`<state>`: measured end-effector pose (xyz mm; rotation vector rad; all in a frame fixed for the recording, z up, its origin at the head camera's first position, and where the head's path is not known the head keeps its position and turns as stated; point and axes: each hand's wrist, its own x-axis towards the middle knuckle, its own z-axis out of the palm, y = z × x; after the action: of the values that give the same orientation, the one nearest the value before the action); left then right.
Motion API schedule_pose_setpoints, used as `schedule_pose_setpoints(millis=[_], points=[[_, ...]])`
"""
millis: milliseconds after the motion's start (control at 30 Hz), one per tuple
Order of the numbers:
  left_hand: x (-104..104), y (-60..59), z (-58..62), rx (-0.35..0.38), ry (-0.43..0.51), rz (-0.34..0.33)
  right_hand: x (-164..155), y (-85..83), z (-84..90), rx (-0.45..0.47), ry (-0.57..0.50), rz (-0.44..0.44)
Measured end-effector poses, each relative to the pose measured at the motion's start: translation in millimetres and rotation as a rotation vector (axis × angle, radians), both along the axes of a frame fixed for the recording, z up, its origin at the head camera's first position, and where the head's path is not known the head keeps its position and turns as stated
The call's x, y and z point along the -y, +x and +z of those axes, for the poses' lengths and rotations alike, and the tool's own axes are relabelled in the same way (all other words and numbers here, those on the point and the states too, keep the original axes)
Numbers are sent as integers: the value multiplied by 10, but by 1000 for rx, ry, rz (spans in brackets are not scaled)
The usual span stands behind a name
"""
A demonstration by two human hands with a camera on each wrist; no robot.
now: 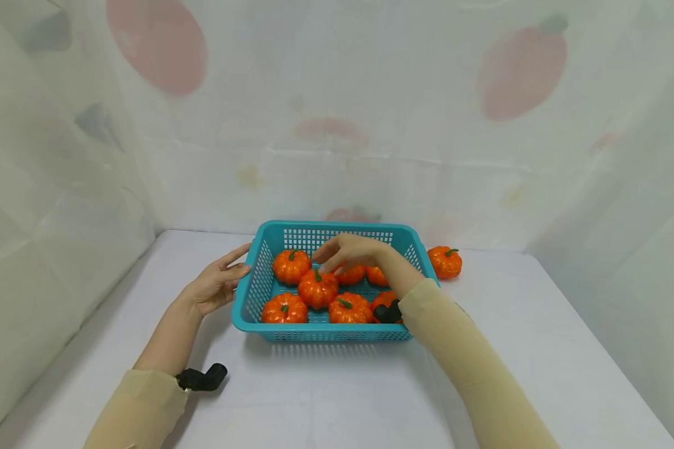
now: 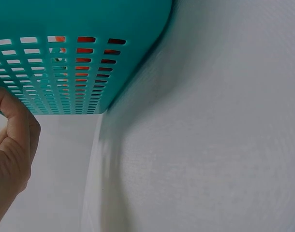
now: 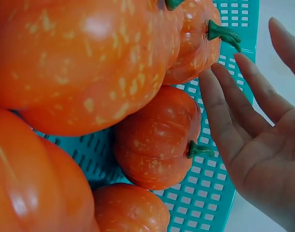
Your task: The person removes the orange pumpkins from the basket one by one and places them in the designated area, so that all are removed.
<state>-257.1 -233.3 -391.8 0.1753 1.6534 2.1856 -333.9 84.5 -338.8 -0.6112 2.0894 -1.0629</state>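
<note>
A turquoise plastic basket stands on the table with several orange toy pumpkins in it, one of them a pumpkin near the middle. My left hand holds the basket's left rim; bent fingers show against the perforated wall in the left wrist view. Over the pumpkins hovers my right hand, its fingers spread and nothing in them. In the right wrist view its fingertips are close to a green-stemmed pumpkin. The right forearm covers part of the basket's right side.
Outside the basket, one more pumpkin sits on the table by its right side. A white cloth covers the table. Pale curtains with faded fruit prints hang behind and at both sides.
</note>
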Motion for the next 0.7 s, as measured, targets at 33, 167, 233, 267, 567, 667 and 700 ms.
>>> schedule_pose_setpoints(millis=[33, 167, 233, 267, 567, 667, 700], points=[[2, -1, 0, 0, -1, 0, 3, -3, -7, -4, 3, 2], [3, 2, 8, 2, -1, -3, 13, -8, -27, -30, 28, 0], [6, 6, 14, 1, 0, -3, 21, -7, -32, -49, 44, 3], [9, 6, 15, 0, 2, -4, 24, -6, -36, -60, 51, 6], [29, -1, 1, -8, 6, -13, 79, 14, -40, -158, 91, 49], [37, -1, -10, -14, 1, -12, 86, 22, -36, -173, 103, 47], [40, 0, -14, -16, 1, -13, 87, 24, -37, -175, 106, 44]])
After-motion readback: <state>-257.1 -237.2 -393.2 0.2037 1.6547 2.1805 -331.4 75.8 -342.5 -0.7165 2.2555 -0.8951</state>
